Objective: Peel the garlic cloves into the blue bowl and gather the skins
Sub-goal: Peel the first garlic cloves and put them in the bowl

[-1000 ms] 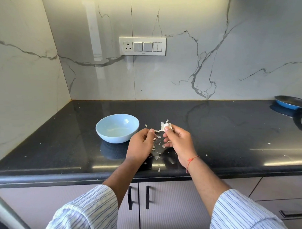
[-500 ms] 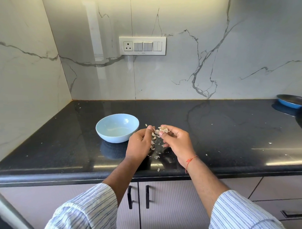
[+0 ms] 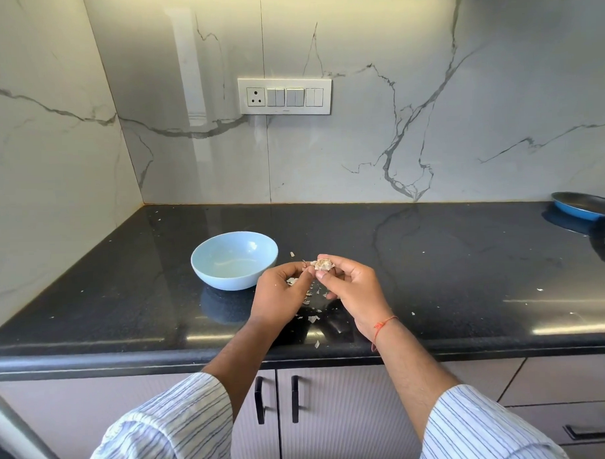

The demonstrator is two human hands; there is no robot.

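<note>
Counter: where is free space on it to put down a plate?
Bare counter lies between the right hand and the blue pan, and left of the blue bowl. It is crowded with garlic skins under both hands, beside the bowl.

A single head-worn view looks forward and down from above the near edge of a black counter, facing the far marble wall squarely. Its wide angle bends the counter edge and takes in the left wall corner, the cabinet doors below, and both striped sleeves at the bottom, close to the lens
</note>
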